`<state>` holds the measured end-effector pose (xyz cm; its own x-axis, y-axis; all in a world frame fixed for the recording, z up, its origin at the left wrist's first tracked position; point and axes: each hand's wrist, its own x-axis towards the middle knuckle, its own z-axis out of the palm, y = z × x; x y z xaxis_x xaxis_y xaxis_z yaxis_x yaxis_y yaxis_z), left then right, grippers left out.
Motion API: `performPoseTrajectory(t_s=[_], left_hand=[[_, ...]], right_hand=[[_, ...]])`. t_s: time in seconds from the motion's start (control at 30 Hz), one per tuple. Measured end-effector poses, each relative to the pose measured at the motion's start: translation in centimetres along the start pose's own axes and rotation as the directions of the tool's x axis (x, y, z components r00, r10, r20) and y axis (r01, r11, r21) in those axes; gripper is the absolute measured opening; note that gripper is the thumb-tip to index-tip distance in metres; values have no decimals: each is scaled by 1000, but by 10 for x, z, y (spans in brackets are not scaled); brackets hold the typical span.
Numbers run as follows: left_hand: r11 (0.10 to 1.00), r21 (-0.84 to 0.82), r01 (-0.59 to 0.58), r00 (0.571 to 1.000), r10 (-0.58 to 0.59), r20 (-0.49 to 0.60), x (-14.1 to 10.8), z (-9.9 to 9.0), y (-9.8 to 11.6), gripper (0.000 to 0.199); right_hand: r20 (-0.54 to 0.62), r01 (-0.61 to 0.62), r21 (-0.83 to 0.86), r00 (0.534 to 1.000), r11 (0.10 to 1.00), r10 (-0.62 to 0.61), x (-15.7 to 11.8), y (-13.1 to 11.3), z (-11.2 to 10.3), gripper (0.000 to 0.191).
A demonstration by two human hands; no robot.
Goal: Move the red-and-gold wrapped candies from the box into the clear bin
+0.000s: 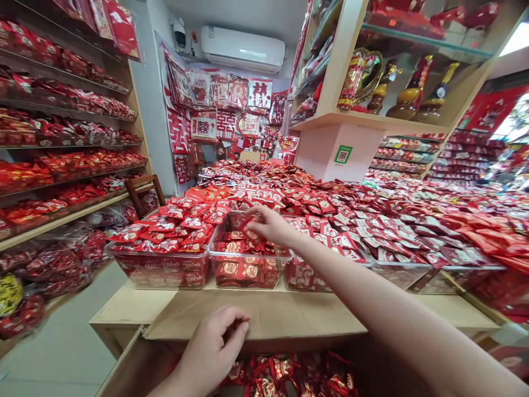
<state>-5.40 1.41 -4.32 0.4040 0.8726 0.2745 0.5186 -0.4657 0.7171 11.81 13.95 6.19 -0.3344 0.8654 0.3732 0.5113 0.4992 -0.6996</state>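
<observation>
My right hand (pixel 268 225) reaches over a clear plastic bin (pixel 250 256), its fingers bent around a red packet (pixel 253 232) at the bin's inner side. Red packets with gold print partly fill this bin. Lower down, my left hand (pixel 225 336) hovers above an open cardboard box (pixel 256 314), thumb and fingertips pressed together; what they hold, if anything, is too small to make out. More red and gold packets (pixel 283 366) lie inside the box, partly hidden by my left hand.
Bins heaped with red packets (pixel 161 270) stand on both sides of the middle one, along a wooden table edge (pixel 124 303). A shelf post (pixel 341 149) rises behind; a wooden chair (pixel 144 193) is at the left.
</observation>
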Motion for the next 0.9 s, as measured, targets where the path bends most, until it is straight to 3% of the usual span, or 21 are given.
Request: performPoseTrajectory(t_s=[0.1,0.17,0.23,0.33,0.57,0.77,0.9], left_hand=[[999,16,-36,999,36,-1,-2,0,-2,10],[999,19,-50,999,50,2,-2,0,-3,11],[998,26,-63,998,63,-1,-2,0,-4,11],[997,28,-70,998,70,-3,-3,1,-4,11],[998,12,-68,998,68,-1,-3,1,-4,12],[996,20,-83,997,83,1,-4,0,-4,12],[995,29,-94,996,94,-1,-5,1,-5,12]], right_hand=[[282,-110,-194,945,975,163,27,12,37,34],[427,-80,-269,883,960,193,34,16,58,28],[492,-38,-263,854,964,169,37,19,71,22],[490,-15,-290,856,957,162,37,20,77,23],[454,4,-538,844,843,286,34,9,71,16],[453,7,-540,845,842,284,30,6,71,14],[425,12,-520,871,854,247,33,10,71,14]])
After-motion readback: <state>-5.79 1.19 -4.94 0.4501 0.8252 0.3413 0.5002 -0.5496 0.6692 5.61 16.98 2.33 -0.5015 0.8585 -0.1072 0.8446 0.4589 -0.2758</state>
